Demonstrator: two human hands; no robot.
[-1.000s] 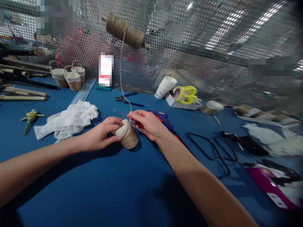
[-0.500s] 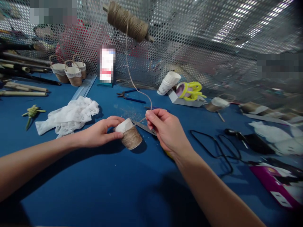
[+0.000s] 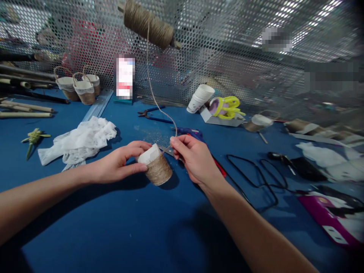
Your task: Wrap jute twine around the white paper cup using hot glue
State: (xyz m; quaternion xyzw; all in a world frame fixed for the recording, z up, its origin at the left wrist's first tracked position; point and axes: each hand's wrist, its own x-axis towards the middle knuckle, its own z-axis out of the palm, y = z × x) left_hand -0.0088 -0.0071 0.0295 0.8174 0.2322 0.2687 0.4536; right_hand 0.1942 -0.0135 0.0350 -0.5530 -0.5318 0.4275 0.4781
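Observation:
My left hand [image 3: 129, 161] grips a white paper cup [image 3: 149, 154] by its bare end, thumb on the near side. The rest of the cup is wrapped in brown twine [image 3: 159, 170], and it lies tilted above the blue table. Between thumb and forefinger, my right hand [image 3: 193, 153] pinches the twine strand [image 3: 155, 99] close to the cup. That strand runs up to a large spool [image 3: 148, 25] on a rod at the mesh wall. Scissors [image 3: 167, 151] lie behind the cup, partly covered by my right hand. A blue glue gun [image 3: 190, 132] shows just beyond that hand.
White lace [image 3: 85, 138] lies left of my hands. Small twine baskets [image 3: 84, 93] stand at the back left, near sticks [image 3: 28, 114]. Pliers [image 3: 156, 115], stacked paper cups [image 3: 200, 98] and a yellow tape roll [image 3: 227, 107] sit behind. A black cable [image 3: 256, 178] loops at right.
My right hand has moved closer to the cup along with the strand, uncovering the glue gun behind it. The whole view has shifted slightly. My left hand still holds the cup.

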